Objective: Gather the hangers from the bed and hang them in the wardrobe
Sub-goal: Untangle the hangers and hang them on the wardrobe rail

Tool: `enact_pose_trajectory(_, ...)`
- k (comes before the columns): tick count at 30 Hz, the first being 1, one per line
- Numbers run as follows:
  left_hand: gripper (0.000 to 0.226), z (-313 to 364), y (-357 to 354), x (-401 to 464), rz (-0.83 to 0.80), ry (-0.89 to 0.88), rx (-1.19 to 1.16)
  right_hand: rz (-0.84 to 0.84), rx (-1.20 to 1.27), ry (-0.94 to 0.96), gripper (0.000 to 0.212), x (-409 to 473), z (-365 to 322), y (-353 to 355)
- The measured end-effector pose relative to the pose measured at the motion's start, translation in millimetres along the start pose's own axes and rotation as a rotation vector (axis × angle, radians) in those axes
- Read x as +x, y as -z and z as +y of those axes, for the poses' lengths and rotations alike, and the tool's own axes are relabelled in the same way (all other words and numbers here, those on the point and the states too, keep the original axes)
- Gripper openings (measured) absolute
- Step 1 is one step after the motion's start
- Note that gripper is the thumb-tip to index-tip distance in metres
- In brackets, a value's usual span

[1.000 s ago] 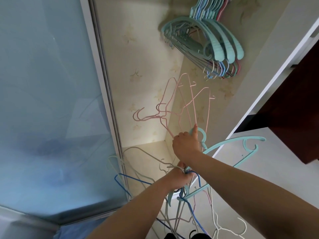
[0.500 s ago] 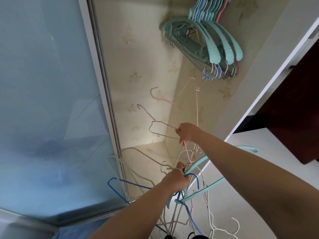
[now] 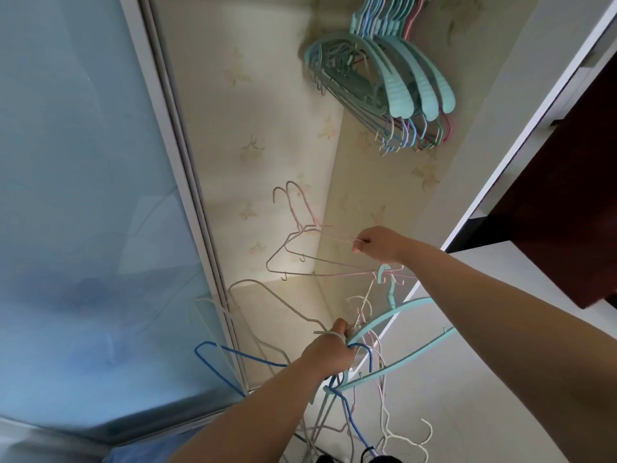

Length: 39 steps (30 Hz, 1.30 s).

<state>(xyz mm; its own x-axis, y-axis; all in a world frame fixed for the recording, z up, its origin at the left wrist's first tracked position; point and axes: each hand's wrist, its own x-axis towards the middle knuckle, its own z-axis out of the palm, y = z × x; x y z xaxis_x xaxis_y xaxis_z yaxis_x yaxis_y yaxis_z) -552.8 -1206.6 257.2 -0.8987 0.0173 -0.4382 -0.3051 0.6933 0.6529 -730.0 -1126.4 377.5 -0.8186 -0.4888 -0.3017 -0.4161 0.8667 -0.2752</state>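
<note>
My left hand [image 3: 329, 352] grips a tangled bunch of hangers [image 3: 370, 355], teal plastic, blue, white and grey wire, low in front of the open wardrobe. My right hand [image 3: 377, 243] is higher and pinches two thin pink wire hangers [image 3: 300, 235] by their shoulders, with their hooks pointing up and left. A teal hanger hook [image 3: 384, 274] sits just under my right wrist. High in the wardrobe, several teal, blue and pink hangers [image 3: 384, 81] hang in a row; their rail is out of view.
A frosted sliding wardrobe door [image 3: 83, 195] fills the left side, its white frame [image 3: 187, 182] beside the opening. The wardrobe's patterned back wall [image 3: 260, 111] is behind the hangers. A white side panel [image 3: 474, 155] and a dark brown cabinet [image 3: 551, 212] are on the right.
My right hand moved up and right, pulling the pink wire hangers out of the bunch and turning them flatter, hooks to the left. My left hand stays low on the bunch.
</note>
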Motion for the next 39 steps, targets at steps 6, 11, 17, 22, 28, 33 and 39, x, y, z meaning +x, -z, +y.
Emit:
enact_pose_trajectory(6,0.025,5.1,2.5,3.9,0.015,0.013,-0.056,0.126,-0.045,-0.118,0.036,-2.6,22.2,15.1)
enact_pose_trajectory(11,0.062,3.0,3.0,3.1,0.013,0.061,-0.052,-0.068,0.429,-0.12,0.024,-15.7,32.0,30.7)
enact_pose_trajectory(17,0.098,3.2,7.7,2.8,0.088,0.018,0.038,-0.105,0.469,-0.022,0.022,-35.3,20.3,26.6)
enact_pose_trajectory(22,0.094,5.2,11.0,1.8,0.117,-0.028,0.044,-0.036,0.377,0.061,0.023,-60.6,1.5,9.1)
enact_pose_trajectory(28,0.089,4.0,11.7,2.9,0.146,-0.07,0.018,0.096,0.172,0.122,0.022,-75.3,-3.5,-33.6)
enact_pose_trajectory(33,0.087,2.6,11.3,1.1,0.151,-0.1,-0.012,0.216,0.004,0.203,0.021,-85.1,0.9,-77.7)
enact_pose_trajectory(39,0.076,10.4,13.1,11.5,0.13,-0.038,0.028,0.18,-0.23,0.218,0.029,-99.3,-10.2,-90.6)
